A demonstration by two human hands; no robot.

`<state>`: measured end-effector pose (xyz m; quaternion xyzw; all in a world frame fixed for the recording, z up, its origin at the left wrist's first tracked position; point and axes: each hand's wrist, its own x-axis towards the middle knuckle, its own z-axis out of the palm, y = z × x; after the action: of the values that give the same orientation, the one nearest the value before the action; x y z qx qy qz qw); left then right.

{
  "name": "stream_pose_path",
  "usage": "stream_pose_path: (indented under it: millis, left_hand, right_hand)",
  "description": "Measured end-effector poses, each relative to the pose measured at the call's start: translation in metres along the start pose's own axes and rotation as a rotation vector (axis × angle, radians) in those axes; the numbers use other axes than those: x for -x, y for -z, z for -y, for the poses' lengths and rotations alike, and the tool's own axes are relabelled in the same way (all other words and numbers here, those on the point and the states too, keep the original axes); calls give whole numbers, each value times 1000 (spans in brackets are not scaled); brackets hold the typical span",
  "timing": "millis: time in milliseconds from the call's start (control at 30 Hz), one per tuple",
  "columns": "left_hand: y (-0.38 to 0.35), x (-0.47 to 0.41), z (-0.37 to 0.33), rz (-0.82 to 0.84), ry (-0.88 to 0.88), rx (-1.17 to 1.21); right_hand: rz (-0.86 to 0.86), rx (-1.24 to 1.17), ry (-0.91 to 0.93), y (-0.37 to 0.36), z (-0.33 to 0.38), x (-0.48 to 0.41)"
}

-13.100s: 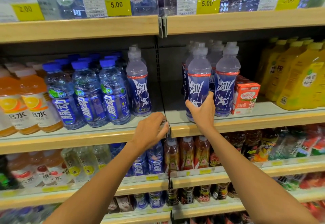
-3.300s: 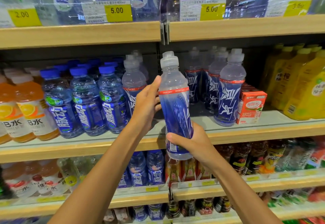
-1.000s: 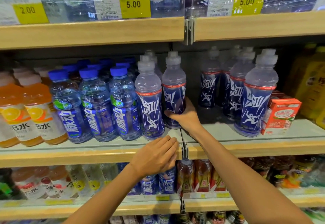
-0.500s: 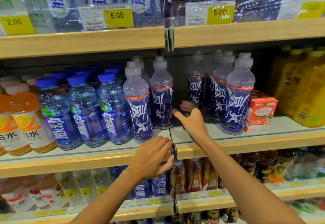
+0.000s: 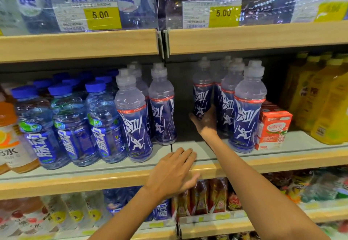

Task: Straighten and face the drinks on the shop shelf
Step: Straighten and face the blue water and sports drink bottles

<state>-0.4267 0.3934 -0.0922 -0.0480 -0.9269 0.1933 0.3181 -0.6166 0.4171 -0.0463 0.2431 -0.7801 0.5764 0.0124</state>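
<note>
A clear sports-drink bottle with a dark blue running-figure label is gripped low on its body by the right hand, whose fingers are wrapped round the far side and are mostly hidden; the bottle stands set back on the middle shelf, and whether its base is resting on the shelf or lifted cannot be told, since the hand covers it. At about 3 o'clock from it, three like bottles are ranked in a file, the front one nearest the shelf edge and touching a red-and-white drink carton. Yellow bottles are stood further toward 3 o'clock. At 9 o'clock, across a bare gap, two more bottles of the same drink are seen upright with labels outward, and beyond them a block of blue-capped water bottles. The left hand is laid flat and spread, holding nothing, on the wooden front lip of the shelf at 6 o'clock from the gap. Yellow price tags marked 5.00 are fixed to the shelf above.
</note>
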Motion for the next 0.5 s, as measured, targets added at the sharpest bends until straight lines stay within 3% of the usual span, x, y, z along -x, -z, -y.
stream_pose_path:
  millis: [200,500]
  left_hand:
    - [-2,1,-2,38,15,-7]
    - [-2,0,-3,49,26,3]
  right_hand:
    - [-85,128,-19,-12,-5,-9]
    - [-92,-23,-22,-20,-7,-13]
